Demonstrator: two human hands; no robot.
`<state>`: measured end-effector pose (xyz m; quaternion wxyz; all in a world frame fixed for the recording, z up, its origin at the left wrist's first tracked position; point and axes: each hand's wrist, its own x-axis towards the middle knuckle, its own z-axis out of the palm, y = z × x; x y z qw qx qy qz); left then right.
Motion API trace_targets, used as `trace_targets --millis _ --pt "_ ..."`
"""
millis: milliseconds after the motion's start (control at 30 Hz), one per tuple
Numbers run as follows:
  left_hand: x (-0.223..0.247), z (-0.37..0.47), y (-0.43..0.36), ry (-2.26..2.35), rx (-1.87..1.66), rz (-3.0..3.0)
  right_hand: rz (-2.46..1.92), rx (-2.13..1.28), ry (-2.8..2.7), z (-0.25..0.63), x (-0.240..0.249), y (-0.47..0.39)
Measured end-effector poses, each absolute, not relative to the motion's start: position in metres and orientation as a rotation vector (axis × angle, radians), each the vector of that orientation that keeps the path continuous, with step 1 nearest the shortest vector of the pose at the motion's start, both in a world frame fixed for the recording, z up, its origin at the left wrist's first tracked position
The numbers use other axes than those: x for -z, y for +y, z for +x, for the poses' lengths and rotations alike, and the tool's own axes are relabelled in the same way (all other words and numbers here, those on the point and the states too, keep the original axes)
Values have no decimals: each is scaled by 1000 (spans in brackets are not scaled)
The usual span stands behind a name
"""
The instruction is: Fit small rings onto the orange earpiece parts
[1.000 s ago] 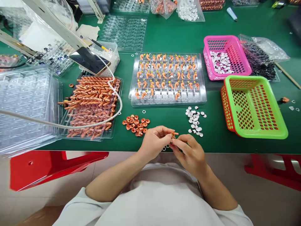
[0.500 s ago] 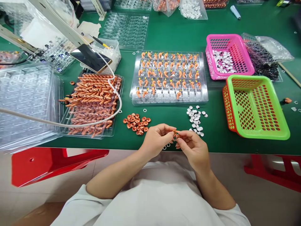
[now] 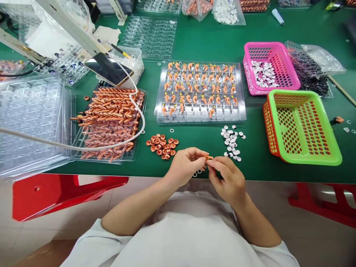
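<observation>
Near the table's front edge, my left hand (image 3: 187, 165) pinches a small orange-copper part (image 3: 206, 158) between thumb and fingers. My right hand (image 3: 228, 178) meets it from the right, its fingertips closed at the same part; fingers partly hide its shape. Copper-coloured cups (image 3: 162, 146) lie in a loose pile left of my left hand. White discs (image 3: 232, 142) are scattered beyond my right hand. Small white rings (image 3: 195, 174) show just under my hands. Farther back, a clear tray (image 3: 200, 118) holds rows of curved orange pieces with yellow tips.
At the right stand a pink basket (image 3: 292, 76) with white discs and a green basket (image 3: 338, 152) nested in a red one. Trays of copper-coloured pieces (image 3: 111, 111) lie at the left, under a white cable (image 3: 141, 118) and a phone (image 3: 109, 69) on a stand.
My right hand's fingers have shifted and bent over the part, their tips a little lower. More of the orange part shows between the hands. My left hand has hardly moved.
</observation>
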<state>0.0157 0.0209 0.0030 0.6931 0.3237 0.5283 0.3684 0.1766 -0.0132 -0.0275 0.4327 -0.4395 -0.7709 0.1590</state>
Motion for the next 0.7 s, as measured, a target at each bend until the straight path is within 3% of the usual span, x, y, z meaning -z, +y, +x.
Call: trace_targets --millis 400,700 --pt "7 19 7 1229 -916 920 -1349 -1197 -1115 163 25 -26" --pt "8 25 -1 1249 -1026 973 -1313 -1261 -903 156 20 -24"
